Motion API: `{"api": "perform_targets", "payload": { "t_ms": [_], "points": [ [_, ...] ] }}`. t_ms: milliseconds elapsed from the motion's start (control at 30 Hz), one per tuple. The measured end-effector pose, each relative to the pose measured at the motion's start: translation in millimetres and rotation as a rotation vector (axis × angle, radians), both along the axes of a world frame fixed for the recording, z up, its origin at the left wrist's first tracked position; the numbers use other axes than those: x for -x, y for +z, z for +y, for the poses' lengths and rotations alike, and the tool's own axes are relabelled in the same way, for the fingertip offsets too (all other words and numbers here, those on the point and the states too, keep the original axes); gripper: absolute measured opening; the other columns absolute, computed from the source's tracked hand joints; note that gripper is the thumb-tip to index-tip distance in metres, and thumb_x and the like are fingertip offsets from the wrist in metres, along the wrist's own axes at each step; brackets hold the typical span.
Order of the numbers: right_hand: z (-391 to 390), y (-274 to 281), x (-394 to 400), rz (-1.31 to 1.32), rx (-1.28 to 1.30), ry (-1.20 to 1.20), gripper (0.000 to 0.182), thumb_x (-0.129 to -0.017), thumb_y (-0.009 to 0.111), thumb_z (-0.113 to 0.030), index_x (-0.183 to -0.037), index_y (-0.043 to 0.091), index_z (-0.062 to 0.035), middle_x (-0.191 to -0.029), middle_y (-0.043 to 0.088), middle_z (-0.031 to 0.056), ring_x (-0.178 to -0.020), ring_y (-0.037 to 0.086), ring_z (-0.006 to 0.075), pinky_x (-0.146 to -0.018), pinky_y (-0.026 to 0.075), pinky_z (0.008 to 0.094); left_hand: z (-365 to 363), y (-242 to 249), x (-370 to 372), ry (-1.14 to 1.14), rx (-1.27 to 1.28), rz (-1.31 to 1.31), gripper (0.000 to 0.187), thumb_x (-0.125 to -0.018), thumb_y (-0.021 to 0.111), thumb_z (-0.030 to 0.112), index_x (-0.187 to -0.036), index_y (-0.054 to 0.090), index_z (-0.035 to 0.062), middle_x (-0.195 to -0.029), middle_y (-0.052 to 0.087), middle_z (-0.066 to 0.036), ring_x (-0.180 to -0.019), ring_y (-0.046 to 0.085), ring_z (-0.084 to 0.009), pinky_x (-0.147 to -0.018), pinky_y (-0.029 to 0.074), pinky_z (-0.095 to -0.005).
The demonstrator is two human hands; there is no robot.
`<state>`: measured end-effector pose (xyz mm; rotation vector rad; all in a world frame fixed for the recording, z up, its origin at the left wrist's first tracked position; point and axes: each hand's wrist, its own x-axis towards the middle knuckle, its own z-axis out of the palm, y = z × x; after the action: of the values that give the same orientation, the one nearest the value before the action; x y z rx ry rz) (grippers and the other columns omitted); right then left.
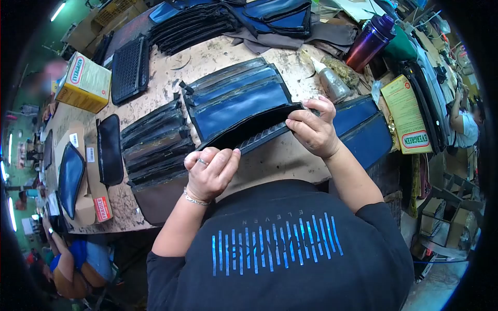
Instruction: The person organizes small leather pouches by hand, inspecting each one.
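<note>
A black pouch-like piece (259, 136) with a curved edge and a ridged, textured side is held up between my two hands. My left hand (210, 173) is closed on its left end, the thumb along the lower edge. At the opposite end, my right hand (316, 129) pinches the corner with bent fingers. Just beyond the piece lies a fanned stack of blue-lined panels (241, 96) with dark edges. To the left, near my left hand, is another overlapping stack of dark panels (158, 140).
Evergreen tins (85, 83) stand at left and right. Toward the back lie a pile of black pieces (194, 26) and a woven black panel (129, 70). A purple bottle (371, 41) and a nozzle bottle (332, 83) stand at back right. Other people are at both sides.
</note>
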<state>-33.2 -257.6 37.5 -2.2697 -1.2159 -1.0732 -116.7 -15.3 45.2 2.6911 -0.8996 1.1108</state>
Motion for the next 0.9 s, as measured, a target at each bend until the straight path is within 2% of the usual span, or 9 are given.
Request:
{"api": "perform_targets", "payload": {
  "t_ms": [367, 433, 500, 600, 700, 733, 800, 833, 900],
  "points": [
    [40.6, 16.4, 29.4, 0.125, 0.091, 0.001, 0.009, -0.069, 0.054, -0.015, -0.075, 0.059, -0.0178, -0.08, 0.054, -0.0069, -0.096, 0.046, 0.0148, -0.092, 0.025, 0.037, -16.5, 10.9, -5.5, 0.002, 0.02, 0.077, 0.012, -0.064, 0.066, 0.012, -0.074, 0.059, 0.0127, -0.071, 0.053, 0.003, -0.066, 0.05, -0.0121, -0.07, 0.031, -0.0283],
    [44.6, 21.9, 23.2, 0.133, 0.126, -0.006, 0.01, -0.069, 0.053, -0.014, -0.075, 0.061, -0.0182, -0.077, 0.053, -0.007, -0.094, 0.046, 0.0152, -0.09, 0.027, 0.039, -19.8, 29.3, -9.9, 0.116, 0.078, 0.323, 0.01, -0.067, 0.065, 0.014, -0.074, 0.057, 0.0129, -0.071, 0.051, 0.002, -0.068, 0.051, -0.0144, -0.069, 0.032, -0.029],
    [39.6, 44.6, 2.5, 0.37, 0.201, 0.074, 0.016, -0.063, 0.062, -0.012, -0.078, 0.063, -0.0174, -0.081, 0.056, -0.007, -0.096, 0.046, 0.0179, -0.086, 0.029, 0.0392, -16.0, 60.0, -12.4, 0.182, 0.049, 0.528, 0.006, -0.075, 0.059, 0.016, -0.078, 0.058, 0.0104, -0.074, 0.055, -0.002, -0.071, 0.055, -0.0191, -0.063, 0.038, -0.0313],
    [35.3, 70.6, -24.0, 0.543, 0.225, 0.252, 0.015, -0.061, 0.069, -0.014, -0.075, 0.063, -0.0146, -0.077, 0.057, -0.0064, -0.095, 0.046, 0.0205, -0.086, 0.03, 0.0386, 4.7, 90.0, -26.8, 0.051, 0.086, 0.999, 0.02, -0.083, 0.046, 0.017, -0.089, 0.06, 0.0032, -0.082, 0.061, -0.015, -0.074, 0.059, -0.0304, -0.066, 0.046, -0.034],
    [33.0, 68.0, -48.0, 0.635, 0.261, 0.369, 0.015, -0.063, 0.069, -0.015, -0.077, 0.064, -0.0113, -0.077, 0.057, -0.0042, -0.092, 0.046, 0.0212, -0.086, 0.033, 0.0344, 26.9, 81.4, -54.2, -0.065, 0.296, 1.434, 0.022, -0.082, 0.05, 0.015, -0.094, 0.059, -0.0012, -0.081, 0.062, -0.01, -0.076, 0.059, -0.0181, -0.07, 0.045, -0.0267],
    [32.6, 64.6, -52.4, 0.821, 0.303, 0.387, 0.014, -0.066, 0.068, -0.017, -0.079, 0.065, -0.0122, -0.077, 0.058, -0.0022, -0.09, 0.047, 0.0205, -0.084, 0.034, 0.0343, 30.6, 66.8, -57.4, -0.087, 0.672, 1.76, 0.019, -0.081, 0.052, 0.01, -0.093, 0.06, -0.0027, -0.082, 0.061, -0.003, -0.078, 0.056, -0.009, -0.071, 0.043, -0.0213],
    [32.0, 62.5, -52.4, 1.096, 0.327, 0.39, 0.016, -0.071, 0.066, -0.021, -0.083, 0.065, -0.0108, -0.077, 0.06, 0.0041, -0.085, 0.048, 0.0215, -0.079, 0.037, 0.0321, 33.6, 49.2, -57.1, -0.127, 0.837, 1.832, 0.018, -0.081, 0.052, 0.007, -0.093, 0.06, -0.0028, -0.084, 0.061, -0.003, -0.078, 0.055, -0.0076, -0.071, 0.043, -0.02],
    [32.7, 60.7, -50.9, 1.106, 0.327, 0.391, 0.016, -0.071, 0.066, -0.021, -0.083, 0.065, -0.0108, -0.077, 0.06, 0.0041, -0.085, 0.048, 0.0215, -0.079, 0.037, 0.0321, 33.8, 41.7, -55.2, -0.166, 1.01, 1.907, 0.017, -0.08, 0.052, 0.005, -0.093, 0.06, -0.003, -0.085, 0.06, -0.002, -0.077, 0.055, -0.0062, -0.071, 0.043, -0.0186],
    [36.8, 56.6, -47.6, 1.094, 0.362, 0.424, 0.02, -0.072, 0.065, -0.025, -0.086, 0.065, -0.0106, -0.077, 0.06, 0.0059, -0.085, 0.048, 0.0226, -0.079, 0.037, 0.0336, 33.1, 31.1, -52.3, -0.15, 1.06, 1.934, 0.017, -0.079, 0.052, 0.003, -0.093, 0.06, -0.0026, -0.084, 0.061, -0.002, -0.076, 0.056, -0.0066, -0.071, 0.044, -0.0185]
  ]
}}
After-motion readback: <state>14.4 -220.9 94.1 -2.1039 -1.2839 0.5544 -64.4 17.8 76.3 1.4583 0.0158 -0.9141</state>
